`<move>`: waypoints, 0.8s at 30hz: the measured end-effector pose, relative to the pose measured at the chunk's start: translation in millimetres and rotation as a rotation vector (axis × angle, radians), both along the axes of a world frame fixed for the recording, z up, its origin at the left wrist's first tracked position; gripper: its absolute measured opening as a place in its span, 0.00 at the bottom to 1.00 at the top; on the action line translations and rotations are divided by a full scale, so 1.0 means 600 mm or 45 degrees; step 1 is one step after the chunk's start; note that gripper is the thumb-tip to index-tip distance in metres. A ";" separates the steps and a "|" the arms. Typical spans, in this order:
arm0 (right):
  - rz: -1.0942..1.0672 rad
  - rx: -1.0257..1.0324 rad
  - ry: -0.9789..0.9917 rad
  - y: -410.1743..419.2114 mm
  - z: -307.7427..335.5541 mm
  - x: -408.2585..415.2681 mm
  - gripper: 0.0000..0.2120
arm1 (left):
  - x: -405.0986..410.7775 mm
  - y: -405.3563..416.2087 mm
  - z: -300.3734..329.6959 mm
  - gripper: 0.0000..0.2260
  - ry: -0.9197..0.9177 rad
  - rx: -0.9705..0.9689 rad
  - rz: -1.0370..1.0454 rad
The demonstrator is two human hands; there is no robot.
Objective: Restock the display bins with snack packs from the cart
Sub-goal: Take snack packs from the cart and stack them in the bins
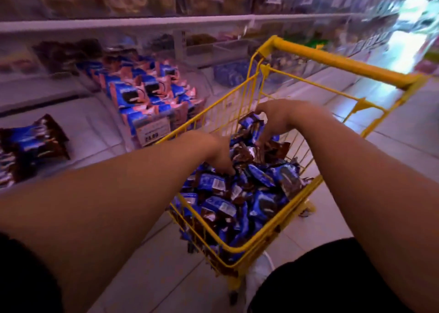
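A yellow wire cart (251, 246) stands in front of me, heaped with blue and brown snack packs (259, 194). Both my hands reach down into the heap. My left hand (219, 152) digs its fingers among the packs near the cart's left side. My right hand (273, 120) curls over packs at the far end, fingers closed around some of them. To the left, a clear display bin (152, 132) holds blue and pink packs. A few blue and brown packs (35, 144) lie in a bin at the far left.
Shelves with clear bins of other snacks and price tags (154, 132) run along the left and back. The cart's yellow handle (342, 63) points away to the right. Pale floor tiles lie around the cart; my dark-clothed knee (320, 277) is at the bottom right.
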State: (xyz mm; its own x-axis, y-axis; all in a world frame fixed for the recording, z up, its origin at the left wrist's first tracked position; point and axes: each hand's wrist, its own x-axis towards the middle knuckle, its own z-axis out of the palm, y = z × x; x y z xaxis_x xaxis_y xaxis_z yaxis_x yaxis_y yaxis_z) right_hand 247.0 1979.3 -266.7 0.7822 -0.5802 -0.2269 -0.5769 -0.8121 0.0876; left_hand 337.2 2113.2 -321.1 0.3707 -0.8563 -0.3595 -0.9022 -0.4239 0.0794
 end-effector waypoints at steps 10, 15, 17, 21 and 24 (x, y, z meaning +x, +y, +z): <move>-0.012 0.051 0.182 -0.060 -0.017 0.059 0.45 | 0.030 -0.009 -0.087 0.40 -0.005 -0.017 0.123; -0.030 0.180 0.162 -0.086 -0.092 0.085 0.64 | 0.035 -0.001 -0.074 0.28 0.016 -0.173 0.074; 0.011 0.187 0.100 -0.088 -0.107 0.085 0.67 | 0.036 0.008 -0.058 0.26 0.056 -0.222 0.052; -0.016 0.253 -0.116 -0.084 -0.097 0.079 0.38 | 0.036 0.037 -0.017 0.23 0.210 -0.395 -0.012; 0.025 0.333 -0.077 -0.056 -0.076 0.067 0.19 | 0.032 0.066 0.009 0.18 0.359 -0.551 -0.036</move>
State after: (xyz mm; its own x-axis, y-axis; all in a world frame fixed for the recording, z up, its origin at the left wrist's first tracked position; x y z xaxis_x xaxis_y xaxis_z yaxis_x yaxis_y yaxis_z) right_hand 287.4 1945.8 -312.1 0.8093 -0.4926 -0.3199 -0.5588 -0.8135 -0.1611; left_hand 356.5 2152.9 -315.7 0.2851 -0.9570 -0.0530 -0.8312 -0.2744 0.4835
